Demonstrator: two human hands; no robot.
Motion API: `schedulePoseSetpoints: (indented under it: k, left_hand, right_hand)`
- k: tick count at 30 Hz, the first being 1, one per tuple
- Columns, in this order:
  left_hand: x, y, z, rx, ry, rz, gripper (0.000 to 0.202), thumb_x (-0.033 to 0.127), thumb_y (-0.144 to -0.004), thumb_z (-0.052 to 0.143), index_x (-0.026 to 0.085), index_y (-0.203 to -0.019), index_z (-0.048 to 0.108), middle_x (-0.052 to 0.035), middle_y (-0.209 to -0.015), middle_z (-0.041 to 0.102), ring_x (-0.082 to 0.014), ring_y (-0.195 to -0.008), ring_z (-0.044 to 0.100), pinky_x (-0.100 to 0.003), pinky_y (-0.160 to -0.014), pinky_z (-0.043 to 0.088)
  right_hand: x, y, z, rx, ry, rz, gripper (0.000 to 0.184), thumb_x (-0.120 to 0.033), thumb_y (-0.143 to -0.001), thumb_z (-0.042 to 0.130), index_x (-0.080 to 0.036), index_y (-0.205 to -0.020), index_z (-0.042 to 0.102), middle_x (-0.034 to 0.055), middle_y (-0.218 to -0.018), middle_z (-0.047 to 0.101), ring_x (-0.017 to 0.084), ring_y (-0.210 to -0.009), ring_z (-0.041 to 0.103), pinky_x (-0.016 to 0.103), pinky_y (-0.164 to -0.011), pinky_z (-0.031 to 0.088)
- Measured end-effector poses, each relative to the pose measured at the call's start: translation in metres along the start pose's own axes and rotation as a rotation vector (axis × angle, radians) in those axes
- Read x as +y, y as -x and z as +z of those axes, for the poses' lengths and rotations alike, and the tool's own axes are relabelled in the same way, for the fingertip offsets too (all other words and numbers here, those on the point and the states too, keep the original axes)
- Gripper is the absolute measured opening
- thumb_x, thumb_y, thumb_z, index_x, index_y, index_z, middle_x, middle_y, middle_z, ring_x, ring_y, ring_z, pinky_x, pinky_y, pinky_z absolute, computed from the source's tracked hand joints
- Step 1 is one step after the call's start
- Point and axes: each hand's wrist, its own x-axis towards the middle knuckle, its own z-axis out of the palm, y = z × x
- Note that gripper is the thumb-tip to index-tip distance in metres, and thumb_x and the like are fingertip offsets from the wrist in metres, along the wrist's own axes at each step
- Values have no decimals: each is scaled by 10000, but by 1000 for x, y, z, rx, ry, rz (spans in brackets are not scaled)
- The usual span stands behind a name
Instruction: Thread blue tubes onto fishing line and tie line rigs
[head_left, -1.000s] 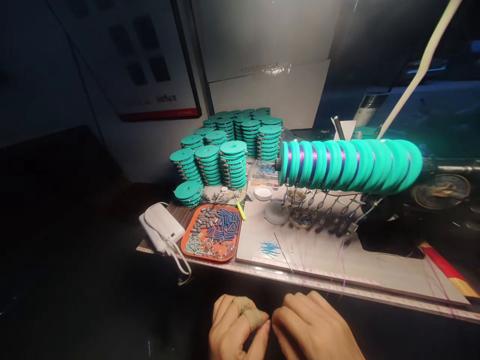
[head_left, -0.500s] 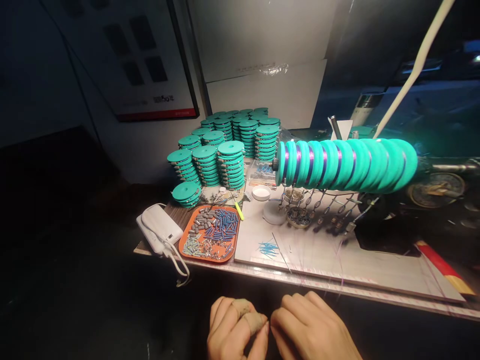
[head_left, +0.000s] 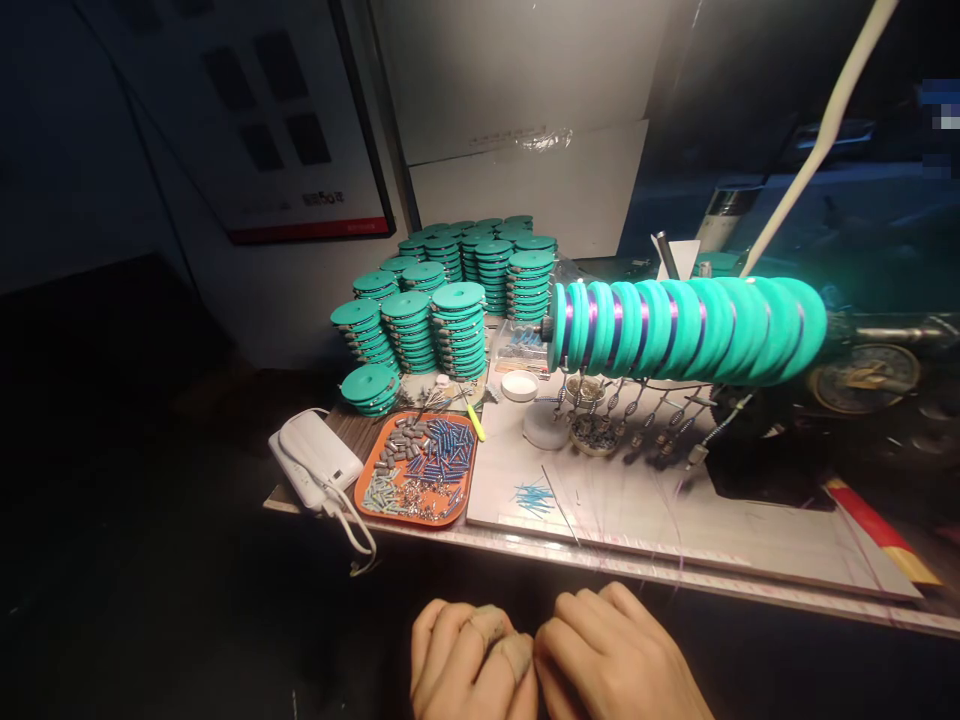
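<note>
My left hand (head_left: 469,665) and my right hand (head_left: 615,660) sit close together at the bottom of the view, below the table's front edge, fingers curled and fingertips pinched toward each other. Tape wraps two fingers of the left hand. What they pinch is too small to make out; thin purple threads (head_left: 679,540) run down from the table toward them. A row of teal spools (head_left: 686,330) wound with purple line hangs on a horizontal rod above the white work board (head_left: 675,520).
Stacks of teal spools (head_left: 450,300) stand at the back left. An orange tray (head_left: 420,470) holds several small blue and grey tubes. A white power bank (head_left: 315,455) with a cable lies at the left edge. Small dishes (head_left: 521,385) and hooks with springs sit mid-table.
My hands have slid slightly left and down, staying pinched together. The view has shifted a little, so the table appears further left.
</note>
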Motion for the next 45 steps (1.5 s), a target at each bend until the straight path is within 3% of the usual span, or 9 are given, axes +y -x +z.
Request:
schedulePoseSetpoints:
  k: [5,8,14,17,22,27,32,40,45]
  left_hand:
    - [-1,0,0,-57,-7,-11,170,66,-724,512,187,-626,579,-5,-587,595,-139,-562,468,-329,-625,355]
    - [-1,-4,-1,-102,-21,-11,168,66,-723,515,190,-623,568,5,-585,582,-137,-563,461,-327,-634,344]
    - [1,-14,-4,-221,-50,5,167,88,-733,473,200,-646,562,2,-649,604,-153,-613,494,-342,-693,345]
    - [2,-16,-3,-238,-47,4,170,82,-730,467,201,-657,563,4,-656,610,-159,-622,498,-349,-700,336]
    - [4,-22,-1,-272,-83,41,185,76,-728,456,199,-623,545,-3,-648,614,-158,-597,488,-351,-697,338]
    - [6,-26,-1,-298,-87,34,194,73,-723,447,195,-615,552,-17,-669,620,-169,-610,487,-362,-699,334]
    - [8,-29,1,-316,-83,55,186,63,-722,456,184,-615,549,-18,-656,616,-167,-607,474,-365,-703,336]
    - [11,-37,-1,-342,-90,78,176,57,-709,471,182,-625,563,-18,-662,619,-169,-622,494,-367,-702,364]
    - [0,-47,-15,-470,44,28,191,130,-660,651,200,-829,597,-11,-760,652,-189,-695,560,-323,-635,432]
  right_hand:
    - [5,1,-1,22,-46,18,352,-215,-895,329,-198,-637,567,-26,-548,533,132,-538,466,282,-698,345]
    - [7,2,-1,50,-51,19,350,-205,-898,329,-200,-642,568,-21,-559,526,140,-590,490,315,-834,329]
    - [10,2,-2,41,-4,13,353,-172,-881,337,-210,-598,545,-20,-539,504,154,-593,481,358,-850,341]
    - [14,1,-6,30,-14,28,259,-199,-869,366,-210,-736,589,-7,-619,564,184,-695,515,383,-879,324]
    - [19,1,-9,-6,26,-18,334,-116,-857,326,-208,-595,510,-15,-549,494,169,-638,494,385,-893,324]
    - [20,-1,-13,-19,-6,7,232,-149,-844,380,-209,-702,553,-12,-617,543,180,-685,507,393,-894,318]
    - [21,0,-13,-23,3,-11,299,-103,-843,348,-204,-613,509,-19,-558,496,164,-626,489,383,-895,323]
    - [25,0,-15,-40,-39,-7,240,-99,-830,378,-207,-676,526,-17,-592,533,170,-665,521,407,-893,343]
    - [30,-3,-26,-79,-202,26,128,-91,-778,494,-207,-738,530,-29,-620,564,168,-696,536,392,-874,367]
